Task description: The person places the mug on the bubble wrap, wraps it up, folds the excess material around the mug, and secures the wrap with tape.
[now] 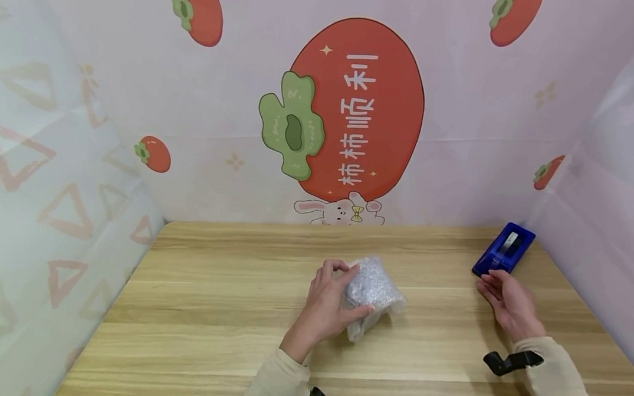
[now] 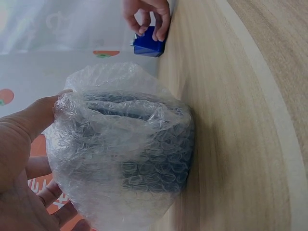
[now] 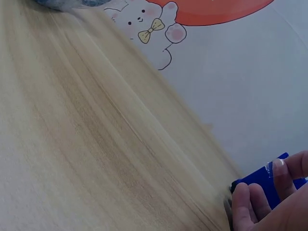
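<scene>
A bundle wrapped in bubble wrap sits on the wooden table; something dark bluish shows through the clear layers in the left wrist view, its kind hidden. My left hand holds it from the left side, with thumb and index finger spread across it. A loose flap of wrap stands up on the bundle. Far to the right, my right hand has its fingertips at the near end of a blue tape dispenser. A clear bit of tape shows by a fingertip there.
The wooden table meets a printed backdrop behind, with cloth walls at both sides. The tape dispenser lies near the table's back right corner, close to the right wall. Black straps sit on the sleeves.
</scene>
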Demonstrator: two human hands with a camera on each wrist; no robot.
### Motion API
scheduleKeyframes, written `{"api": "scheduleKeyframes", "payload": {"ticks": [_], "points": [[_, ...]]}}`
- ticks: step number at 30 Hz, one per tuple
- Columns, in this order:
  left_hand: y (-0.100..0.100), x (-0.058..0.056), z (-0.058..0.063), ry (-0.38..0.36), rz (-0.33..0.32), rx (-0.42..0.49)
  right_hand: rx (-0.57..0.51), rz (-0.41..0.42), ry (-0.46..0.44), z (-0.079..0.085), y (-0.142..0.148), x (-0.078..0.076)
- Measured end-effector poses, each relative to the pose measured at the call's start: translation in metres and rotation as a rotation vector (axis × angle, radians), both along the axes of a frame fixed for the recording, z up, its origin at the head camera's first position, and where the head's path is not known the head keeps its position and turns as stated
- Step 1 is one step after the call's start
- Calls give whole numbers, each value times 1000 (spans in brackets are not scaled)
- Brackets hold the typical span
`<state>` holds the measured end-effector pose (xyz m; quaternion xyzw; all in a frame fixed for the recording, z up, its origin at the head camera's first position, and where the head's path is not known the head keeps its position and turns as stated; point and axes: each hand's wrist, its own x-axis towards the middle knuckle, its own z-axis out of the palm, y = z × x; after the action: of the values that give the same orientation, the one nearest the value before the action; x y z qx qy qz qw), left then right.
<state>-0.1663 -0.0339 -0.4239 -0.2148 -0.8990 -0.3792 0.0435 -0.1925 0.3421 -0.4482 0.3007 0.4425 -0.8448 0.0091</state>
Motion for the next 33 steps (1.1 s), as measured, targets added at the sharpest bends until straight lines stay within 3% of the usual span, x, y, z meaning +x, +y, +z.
{"api": "scheduleKeyframes", "payload": {"ticks": [11, 15, 17, 22, 25, 33], "points": [[1, 2, 1, -30, 6, 4, 71, -136, -24, -1, 8, 2], [1, 2, 2, -20, 9, -1, 52, -136, -22, -2, 17, 7], [1, 2, 3, -19, 9, 3, 57, -89, -5, -3, 21, 9], [0, 2, 3, -29, 6, 12, 112, 141, 46, -4, 29, 17], [0, 2, 3, -16, 7, 3, 123, 230, 77, -4, 32, 20], [0, 1, 1, -16, 1, 11, 73, 283, 96, -3, 38, 21]]}}
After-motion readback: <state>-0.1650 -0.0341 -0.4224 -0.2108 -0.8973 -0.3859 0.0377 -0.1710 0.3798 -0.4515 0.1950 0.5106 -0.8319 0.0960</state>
